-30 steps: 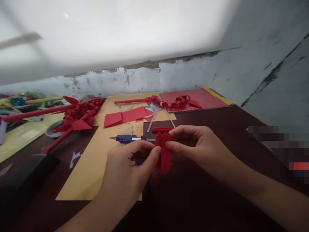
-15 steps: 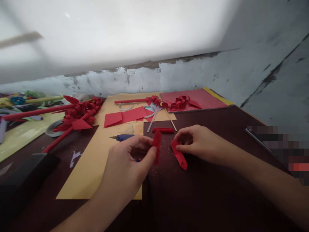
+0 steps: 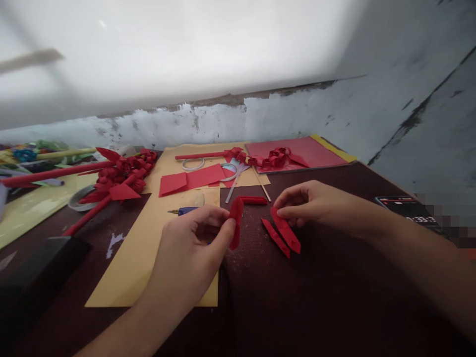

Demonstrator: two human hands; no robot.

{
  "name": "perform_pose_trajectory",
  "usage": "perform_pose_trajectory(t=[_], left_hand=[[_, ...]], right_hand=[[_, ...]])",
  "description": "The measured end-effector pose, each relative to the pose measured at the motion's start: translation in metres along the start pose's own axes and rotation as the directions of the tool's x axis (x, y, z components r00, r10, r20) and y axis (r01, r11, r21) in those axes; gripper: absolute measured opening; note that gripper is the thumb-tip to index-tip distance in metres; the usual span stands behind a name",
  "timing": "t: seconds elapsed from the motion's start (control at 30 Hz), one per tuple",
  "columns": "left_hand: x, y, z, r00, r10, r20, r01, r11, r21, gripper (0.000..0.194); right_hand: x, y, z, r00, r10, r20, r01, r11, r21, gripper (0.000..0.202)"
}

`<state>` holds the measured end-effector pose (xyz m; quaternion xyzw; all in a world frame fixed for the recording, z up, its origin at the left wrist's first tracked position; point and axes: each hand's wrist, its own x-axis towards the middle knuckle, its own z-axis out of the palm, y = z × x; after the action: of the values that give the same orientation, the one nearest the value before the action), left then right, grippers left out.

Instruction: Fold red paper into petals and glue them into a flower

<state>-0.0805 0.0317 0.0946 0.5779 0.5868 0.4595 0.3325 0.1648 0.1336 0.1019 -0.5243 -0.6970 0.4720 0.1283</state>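
Between thumb and fingers, my left hand (image 3: pixel 197 233) pinches an upright strip of folded red paper (image 3: pixel 235 223). My right hand (image 3: pixel 303 203) has its thumb and fingertips closed on the top end of a second folded red paper strip (image 3: pixel 285 230), which slants down to the right. Just left of that one, a narrow red paper piece (image 3: pixel 275 238) lies on the dark table (image 3: pixel 297 307). Behind my hands rests a further folded red piece (image 3: pixel 253 200). A blue pen (image 3: pixel 184 211) shows its tip beyond my left hand, which covers the rest.
Yellow card (image 3: pixel 156 267) lies under my left forearm. Red paper flowers on stems (image 3: pixel 122 173) and a tape roll (image 3: pixel 80 198) stand at left. Farther back are red sheets (image 3: pixel 201 179), thin sticks (image 3: pixel 262 183) and a red folder (image 3: pixel 320 151). A phone (image 3: pixel 397 202) lies at right.
My right hand has moved slightly up and right with its strip, and a narrow red piece now shows separately beside it. The left hand has shifted a little left.
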Motion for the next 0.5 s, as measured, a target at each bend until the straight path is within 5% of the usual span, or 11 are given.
perform_pose_trajectory(t=[0.3,0.5], left_hand=[[0.011,-0.007,-0.011,1.000,-0.015,-0.022,0.013,0.993,-0.120,0.007],[0.030,-0.009,-0.041,0.987,-0.127,-0.096,0.107,0.976,-0.192,0.026]], right_hand=[[0.008,0.014,-0.018,0.996,0.087,-0.035,-0.093,0.974,-0.206,0.017],[0.006,0.006,-0.010,0.952,-0.046,-0.302,-0.102,0.884,-0.456,0.016]])
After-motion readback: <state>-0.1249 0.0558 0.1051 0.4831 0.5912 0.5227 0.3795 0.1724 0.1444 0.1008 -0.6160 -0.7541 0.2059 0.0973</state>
